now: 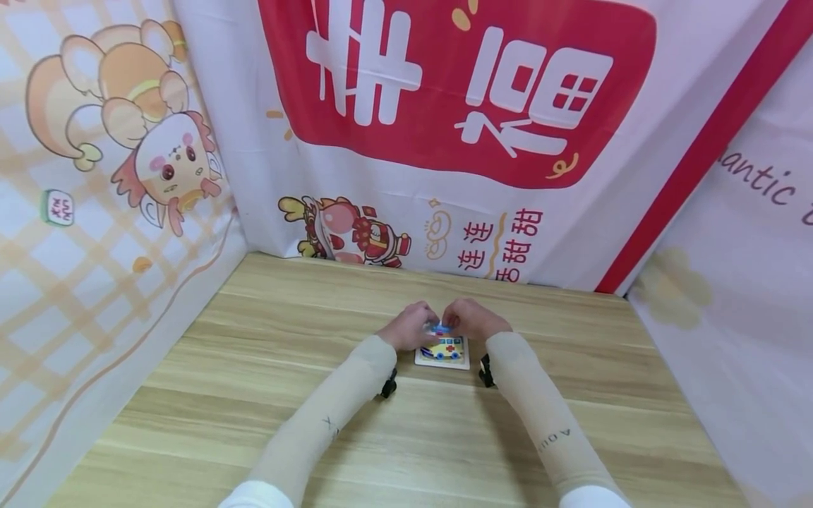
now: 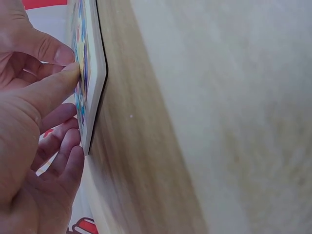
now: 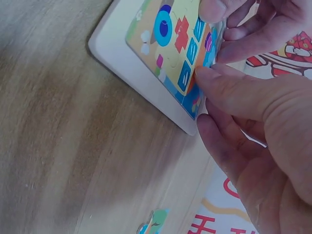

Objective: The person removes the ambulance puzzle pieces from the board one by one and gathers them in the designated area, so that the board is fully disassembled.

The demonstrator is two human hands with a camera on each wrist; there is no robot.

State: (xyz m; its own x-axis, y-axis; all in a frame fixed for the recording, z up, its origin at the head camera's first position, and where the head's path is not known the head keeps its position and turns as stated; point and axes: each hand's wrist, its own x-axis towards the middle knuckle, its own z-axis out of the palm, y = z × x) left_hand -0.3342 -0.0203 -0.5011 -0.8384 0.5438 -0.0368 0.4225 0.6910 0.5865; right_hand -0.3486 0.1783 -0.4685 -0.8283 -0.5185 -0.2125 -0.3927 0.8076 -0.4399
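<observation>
A small jigsaw puzzle (image 1: 447, 350) with a yellow ambulance picture lies in a white-edged tray (image 3: 114, 58) on the table. My left hand (image 1: 409, 327) is at its far left part, the thumb on the picture and the other fingers by the tray's far edge. From the right, my right hand (image 3: 263, 112) grips the same far edge, its thumb pressing the blue strip above the ambulance windows. Both thumbs sit close together over the picture in the left wrist view. The hands partly cover the puzzle's far strip.
A loose puzzle piece (image 3: 155, 222), green and blue, lies on the wooden table (image 1: 406, 437) to the right of the tray. Printed cloth (image 1: 470, 162) hangs behind the table's far edge, with more cloth along both sides.
</observation>
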